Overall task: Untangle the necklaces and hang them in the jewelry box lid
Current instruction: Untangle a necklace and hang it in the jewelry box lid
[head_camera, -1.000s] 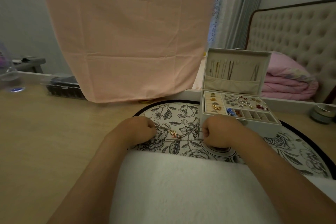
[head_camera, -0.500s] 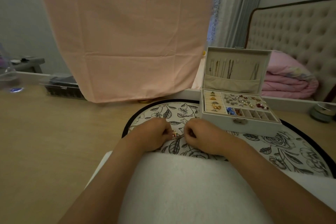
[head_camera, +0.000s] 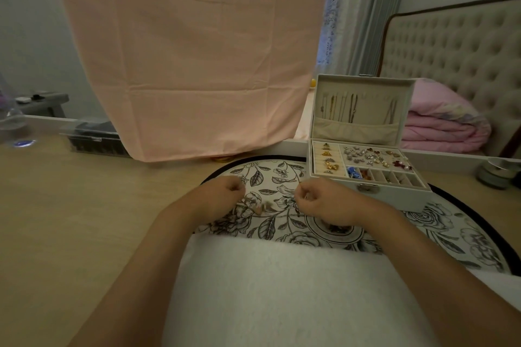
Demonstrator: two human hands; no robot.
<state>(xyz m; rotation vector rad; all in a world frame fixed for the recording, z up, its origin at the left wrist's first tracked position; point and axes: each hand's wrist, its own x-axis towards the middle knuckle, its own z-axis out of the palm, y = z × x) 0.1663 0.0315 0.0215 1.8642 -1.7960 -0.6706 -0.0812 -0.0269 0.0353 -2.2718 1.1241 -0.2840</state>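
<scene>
**Pulled Too Hard, Knotted Tighter**

Holding the necklace (head_camera: pixel 260 207) low over the floral mat (head_camera: pixel 277 173), visible mostly as a blurred pendant (head_camera: pixel 258 208) at mid-span, with the chain almost too fine to trace. Gripped, by the look of it, from both sides: left hand (head_camera: pixel 222 196) and right hand (head_camera: pixel 318 201) apart, each curled tight and seemingly pinching one end (contact itself too small to confirm).

Risks cinching any knot tighter by pulling wider from here, or snapping a link. Risks, on a slip from either pinch, dropping the pendant onto the busy black-and-white print and losing sight of it there.

Further right, on the same mat: the jewelry box (head_camera: pixel 369 187), open, its lid (head_camera: pixel 363 84) upright with several hung chains (head_camera: pixel 338 105) above a pocket. Could snag those while hooking in a new one, and so re-tangle the lot. Could also knock the box front with the right wrist, close by, and jolt the earring tray.

Nearest the body, a white cloth (head_camera: pixel 282 276) on the worktop (head_camera: pixel 84 205); fluffy-looking, likely to catch a clasp.
</scene>
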